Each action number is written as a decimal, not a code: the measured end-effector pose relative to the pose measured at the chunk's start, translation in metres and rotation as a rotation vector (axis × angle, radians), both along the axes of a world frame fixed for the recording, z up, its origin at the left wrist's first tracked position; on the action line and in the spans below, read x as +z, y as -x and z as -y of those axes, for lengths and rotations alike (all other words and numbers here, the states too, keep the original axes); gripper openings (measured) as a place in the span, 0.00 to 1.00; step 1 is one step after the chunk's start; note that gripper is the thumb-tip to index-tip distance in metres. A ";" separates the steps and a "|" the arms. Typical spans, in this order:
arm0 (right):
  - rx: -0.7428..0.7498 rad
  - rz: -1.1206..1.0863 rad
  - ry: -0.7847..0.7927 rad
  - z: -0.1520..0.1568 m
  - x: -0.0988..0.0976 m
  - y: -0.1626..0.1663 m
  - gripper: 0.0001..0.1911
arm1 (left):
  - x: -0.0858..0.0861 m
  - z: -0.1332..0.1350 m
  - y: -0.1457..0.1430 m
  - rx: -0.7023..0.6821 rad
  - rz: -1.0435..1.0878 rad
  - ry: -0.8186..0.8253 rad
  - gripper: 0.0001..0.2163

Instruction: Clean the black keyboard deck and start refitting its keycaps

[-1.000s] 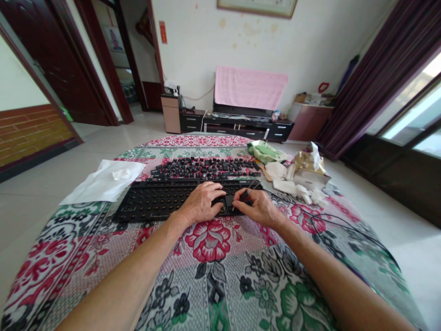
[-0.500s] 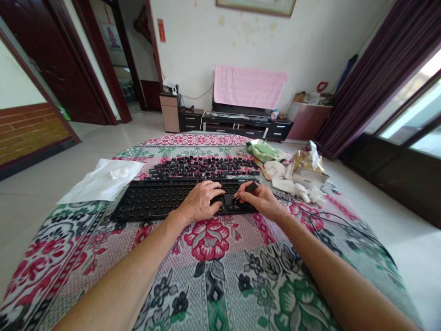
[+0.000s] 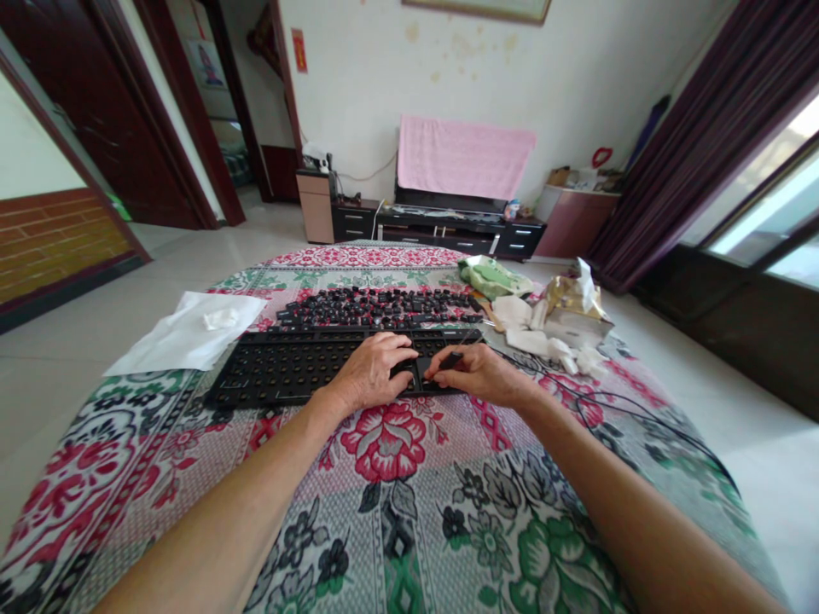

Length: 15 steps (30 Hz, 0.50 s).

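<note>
A black keyboard (image 3: 281, 368) with its keycaps off lies across the patterned tablecloth (image 3: 397, 512). My left hand (image 3: 374, 371) rests on its right half, palm down, fingers and thumb apart with nothing between them. Over the number pad end, my right hand (image 3: 483, 373) pinches a small tool (image 3: 450, 360) that has a black handle and a thin metal part. The handle points down-left towards the keys, while the metal part sticks up behind the fingers. What the fingertips touch on the keyboard is partly hidden. Just beyond the keyboard is a spread of loose black keycaps (image 3: 384, 305).
White paper with a crumpled tissue (image 3: 219, 319) lies at the left. On the right are a green packet (image 3: 492, 278), used tissues (image 3: 528, 341) and a gold tissue box (image 3: 576, 315). A black cable (image 3: 630, 405) trails off the right side of the table.
My right hand has turned the tool over: its metal end pointed down at the keys before, and now the black handle does. My left hand has stayed in place.
</note>
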State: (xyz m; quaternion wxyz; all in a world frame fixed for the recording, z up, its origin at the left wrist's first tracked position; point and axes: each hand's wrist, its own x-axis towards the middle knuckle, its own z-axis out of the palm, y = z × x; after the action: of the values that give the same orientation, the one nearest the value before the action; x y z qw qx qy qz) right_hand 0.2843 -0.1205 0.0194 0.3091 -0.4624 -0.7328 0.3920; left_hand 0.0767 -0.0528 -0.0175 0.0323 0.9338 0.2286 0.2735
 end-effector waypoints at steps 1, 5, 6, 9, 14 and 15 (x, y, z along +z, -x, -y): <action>0.004 0.023 -0.008 0.001 0.002 0.002 0.06 | 0.000 0.000 0.000 0.001 -0.003 0.000 0.14; -0.027 0.130 -0.051 0.004 0.008 0.011 0.07 | 0.001 0.001 0.001 0.013 -0.012 0.003 0.14; -0.042 0.152 -0.069 0.005 0.009 0.013 0.08 | 0.001 0.001 0.001 0.015 -0.014 0.000 0.14; -0.107 0.184 -0.113 0.007 0.008 0.018 0.11 | 0.002 0.001 0.001 0.020 -0.021 -0.013 0.14; -0.261 0.199 -0.165 0.006 0.000 0.027 0.17 | 0.004 0.002 0.000 0.015 -0.028 -0.021 0.13; -0.309 0.213 -0.176 0.005 -0.002 0.029 0.16 | 0.003 0.002 0.000 0.011 -0.027 -0.020 0.13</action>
State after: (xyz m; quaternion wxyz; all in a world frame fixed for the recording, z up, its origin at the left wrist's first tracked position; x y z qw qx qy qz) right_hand 0.2557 -0.1258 0.0172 0.3253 -0.5795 -0.7130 0.2234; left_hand 0.0766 -0.0553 -0.0141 0.0181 0.9364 0.2315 0.2631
